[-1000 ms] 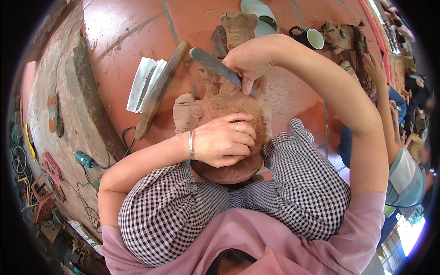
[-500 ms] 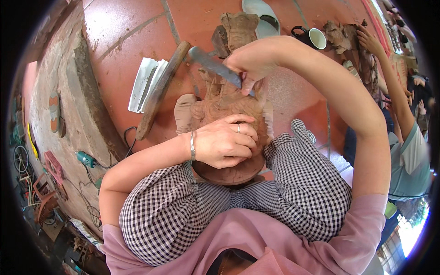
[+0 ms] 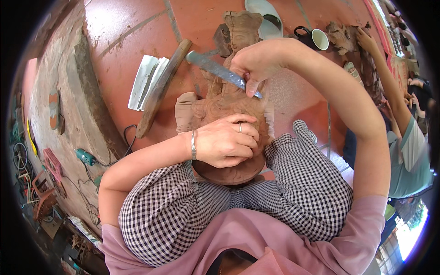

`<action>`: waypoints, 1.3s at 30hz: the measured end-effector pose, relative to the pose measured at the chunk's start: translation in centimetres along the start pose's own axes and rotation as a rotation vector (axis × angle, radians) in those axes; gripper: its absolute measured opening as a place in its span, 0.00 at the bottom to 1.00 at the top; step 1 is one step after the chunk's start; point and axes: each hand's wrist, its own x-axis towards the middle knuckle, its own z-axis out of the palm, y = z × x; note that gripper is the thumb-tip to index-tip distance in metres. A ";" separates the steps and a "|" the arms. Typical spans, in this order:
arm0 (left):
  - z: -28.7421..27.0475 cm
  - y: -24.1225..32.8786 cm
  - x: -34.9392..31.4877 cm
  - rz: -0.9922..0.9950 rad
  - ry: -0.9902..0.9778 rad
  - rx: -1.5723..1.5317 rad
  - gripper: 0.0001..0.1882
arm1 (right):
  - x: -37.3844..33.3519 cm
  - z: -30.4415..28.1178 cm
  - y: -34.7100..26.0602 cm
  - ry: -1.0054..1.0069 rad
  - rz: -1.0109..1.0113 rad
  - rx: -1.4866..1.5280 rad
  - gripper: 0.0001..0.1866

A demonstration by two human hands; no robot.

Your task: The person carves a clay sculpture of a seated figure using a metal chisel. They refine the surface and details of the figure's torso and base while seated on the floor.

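Roughly biggest first. Red tiled floor [image 3: 119, 73] under everything, long grey-brown slab [image 3: 75, 105] along the left. Carving [image 3: 224, 105] lies on the floor between the person's checked trouser legs [image 3: 311, 178], round base nearest the body, head end pointing away.

Look of it: bare brown, wood-like, dense curling relief over the torso, face below a tall flared headdress, base face smooth and flat. Part of it is hidden by both hands.

Wooden stick [image 3: 162, 89], worn and slightly bent, lies left of the carving. Blade [image 3: 215, 69]: flat, grey, rounded far end; other end angled down at the relief. Right hand [image 3: 256, 64] has it; grip closed round it, thumb along the lower part. Left hand [image 3: 224, 144] rests on the lower carving, grip narrow, fingers curled; can't tell if anything's under them.

Containers: white wrapper [image 3: 139, 85] spread open beside the stick, narrow dark strip [image 3: 148, 81] lying in it. Black mug [image 3: 307, 41] near the grey slipper [image 3: 266, 20], pale inside, contents not readable. Green power tool [image 3: 85, 156] on the slab, cord attached. Smallest: ring [image 3: 240, 128], left hand.
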 end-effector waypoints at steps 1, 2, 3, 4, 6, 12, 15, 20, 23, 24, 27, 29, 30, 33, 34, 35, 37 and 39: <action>0.1 -0.1 0.1 0.003 -0.005 0.000 0.09 | 0.0 0.0 -0.3 0.002 0.016 -0.031 0.11; 0.2 -0.2 0.1 0.005 -0.009 0.000 0.09 | 0.4 0.1 -0.3 0.033 0.038 0.053 0.11; 0.3 -0.3 0.2 0.007 -0.014 0.000 0.09 | 1.0 0.5 0.1 0.064 0.060 0.137 0.11; 0.2 -0.3 0.1 0.008 -0.011 -0.002 0.09 | 1.4 0.6 0.2 0.099 0.078 0.222 0.12; 0.0 -0.2 0.2 0.011 -0.005 -0.005 0.09 | 1.0 0.5 0.6 0.078 0.039 0.134 0.12; -0.1 0.0 0.4 0.012 -0.004 0.006 0.09 | 0.8 0.3 0.2 0.012 0.029 0.053 0.10; -0.1 0.0 0.3 0.008 -0.012 0.004 0.09 | 1.3 0.5 -0.5 0.058 0.084 0.094 0.10; -0.2 0.0 0.4 0.010 -0.006 0.014 0.09 | 0.7 0.1 0.7 -0.011 0.021 0.091 0.09; -0.1 -0.1 0.3 0.013 -0.010 0.011 0.09 | 0.9 0.3 0.4 0.017 0.061 0.085 0.08; 0.0 -0.1 0.3 0.016 -0.010 0.008 0.09 | 0.8 0.5 0.5 0.074 0.074 0.150 0.08; -0.2 -0.1 0.3 0.012 -0.004 -0.004 0.09 | 0.2 2.0 1.6 0.361 -0.069 0.135 0.09; -0.1 -0.1 0.1 0.013 0.004 0.000 0.08 | -1.0 3.4 2.0 0.582 -0.149 0.236 0.08; 0.0 -0.1 0.1 0.013 0.012 0.002 0.08 | -2.0 4.4 1.7 0.688 -0.145 0.382 0.07; 0.0 0.0 0.2 0.002 -0.005 -0.005 0.07 | -4.2 7.5 2.0 0.918 -0.122 0.479 0.07; 0.0 0.0 0.1 0.007 -0.003 -0.004 0.07 | -4.8 8.5 2.1 0.983 -0.111 0.456 0.07; 0.1 -0.1 0.1 0.007 -0.001 0.001 0.07 | -5.4 9.2 1.7 0.968 -0.046 0.515 0.07; 0.2 -0.3 -0.1 0.008 -0.001 0.008 0.07 | -6.4 10.3 0.9 0.939 0.089 0.627 0.07; 0.3 -0.4 -0.1 0.012 -0.005 0.014 0.07 | -6.3 11.0 0.6 0.936 0.065 0.545 0.07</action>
